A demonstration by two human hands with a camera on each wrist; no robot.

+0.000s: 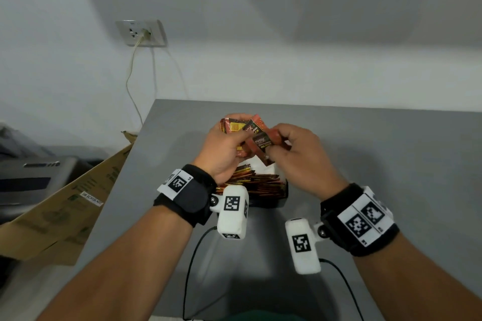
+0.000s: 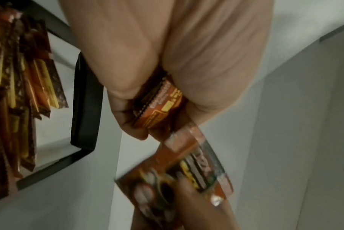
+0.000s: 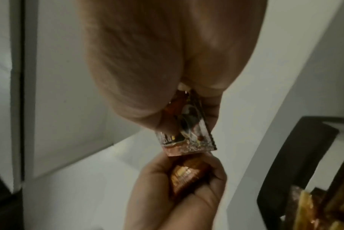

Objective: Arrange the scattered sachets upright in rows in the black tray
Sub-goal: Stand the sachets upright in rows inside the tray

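Both hands hover above the black tray (image 1: 283, 197), which holds several orange-brown sachets (image 1: 257, 181) standing in a row. My left hand (image 1: 227, 146) grips a small bundle of sachets (image 1: 236, 125), seen edge-on in the left wrist view as a bundle (image 2: 159, 102). My right hand (image 1: 292, 148) pinches a single dark red sachet (image 1: 262, 144) right beside that bundle. In the right wrist view this sachet (image 3: 189, 133) hangs from my fingers just above the left hand's bundle (image 3: 184, 174). The tray's far part is hidden behind my hands.
The tray rests on a grey table (image 1: 378, 164) near its front middle. A cardboard box (image 1: 67, 203) leans beside the table's left edge. A wall socket (image 1: 142, 32) with a cable sits on the white wall. Black cables (image 1: 193, 263) trail over the table's front.
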